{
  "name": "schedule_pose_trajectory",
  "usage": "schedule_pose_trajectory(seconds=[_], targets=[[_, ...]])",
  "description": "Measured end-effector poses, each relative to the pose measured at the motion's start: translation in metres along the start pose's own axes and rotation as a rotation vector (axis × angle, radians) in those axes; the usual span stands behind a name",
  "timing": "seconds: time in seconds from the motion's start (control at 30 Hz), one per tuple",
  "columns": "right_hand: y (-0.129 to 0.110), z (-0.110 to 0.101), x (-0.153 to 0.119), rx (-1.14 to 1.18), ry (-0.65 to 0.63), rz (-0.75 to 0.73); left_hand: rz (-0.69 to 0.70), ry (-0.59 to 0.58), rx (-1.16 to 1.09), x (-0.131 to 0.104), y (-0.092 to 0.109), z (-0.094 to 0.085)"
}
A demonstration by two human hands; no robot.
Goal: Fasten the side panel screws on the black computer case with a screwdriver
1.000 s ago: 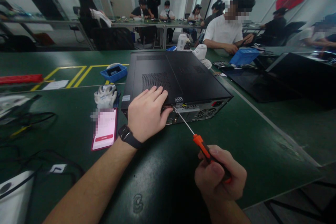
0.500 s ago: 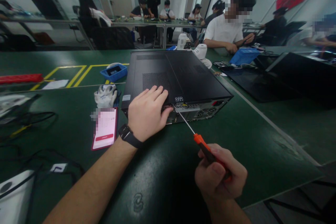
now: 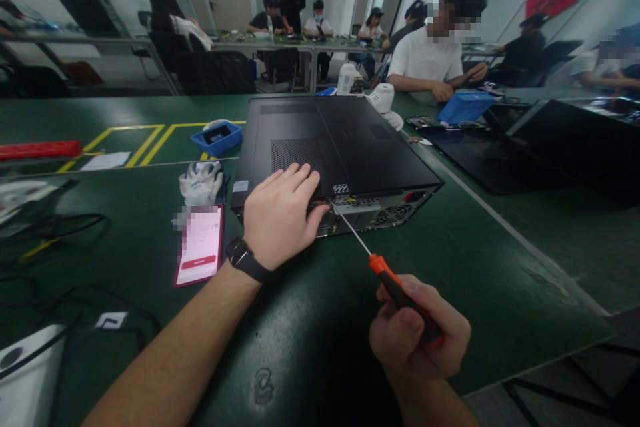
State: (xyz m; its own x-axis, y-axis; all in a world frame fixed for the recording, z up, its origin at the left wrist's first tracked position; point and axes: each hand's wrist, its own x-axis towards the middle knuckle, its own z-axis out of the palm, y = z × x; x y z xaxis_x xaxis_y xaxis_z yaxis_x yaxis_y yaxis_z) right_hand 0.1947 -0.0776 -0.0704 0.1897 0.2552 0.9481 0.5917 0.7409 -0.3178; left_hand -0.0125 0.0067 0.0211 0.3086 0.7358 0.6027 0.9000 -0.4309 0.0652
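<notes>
A black desktop computer case (image 3: 370, 147) lies on its side on the green table, its rear panel with fan grille facing me. Flat on its near left edge rests my left hand (image 3: 283, 213), fingers stretched over the vented cover and thumb at the rear edge. My right hand (image 3: 423, 330) is wrapped round the orange and black handle of a screwdriver (image 3: 385, 272). Its thin shaft points up and left, and the tip meets the rear panel near my left thumb. What the tip touches is too small to make out.
Left of the case lie a phone (image 3: 203, 247), work gloves (image 3: 200, 181) and a blue tray (image 3: 217, 138). Black cables (image 3: 55, 227) spread at far left. Dark panels (image 3: 565, 147) and a blue bin (image 3: 466, 107) are at right. Across the table sits a person in white (image 3: 430, 60).
The screwdriver handle has turned slightly in my right hand, and those fingers have shifted a little. My left hand and the case stay where they were.
</notes>
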Motion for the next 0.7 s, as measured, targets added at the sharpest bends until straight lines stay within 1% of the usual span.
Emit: schedule_pose_trajectory(seconds=[0.1,0.2,0.4,0.63,0.7], targets=[[0.002,0.004,-0.001,-0.067,0.068,-0.034,0.004,-0.003,0.007,0.0,0.0,0.0],[0.001,0.008,0.001,-0.045,0.094,-0.021,0.005,0.0,0.014,0.0,0.0,0.001],[-0.005,0.009,0.008,0.12,0.016,0.01,-0.002,0.003,0.013,0.0,0.0,0.0],[-0.009,0.003,0.011,0.114,-0.049,0.012,-0.001,-0.002,0.004,0.0,0.0,-0.001],[-0.008,0.002,0.01,0.098,-0.045,0.016,-0.001,0.001,-0.002,0.0,0.0,0.0]])
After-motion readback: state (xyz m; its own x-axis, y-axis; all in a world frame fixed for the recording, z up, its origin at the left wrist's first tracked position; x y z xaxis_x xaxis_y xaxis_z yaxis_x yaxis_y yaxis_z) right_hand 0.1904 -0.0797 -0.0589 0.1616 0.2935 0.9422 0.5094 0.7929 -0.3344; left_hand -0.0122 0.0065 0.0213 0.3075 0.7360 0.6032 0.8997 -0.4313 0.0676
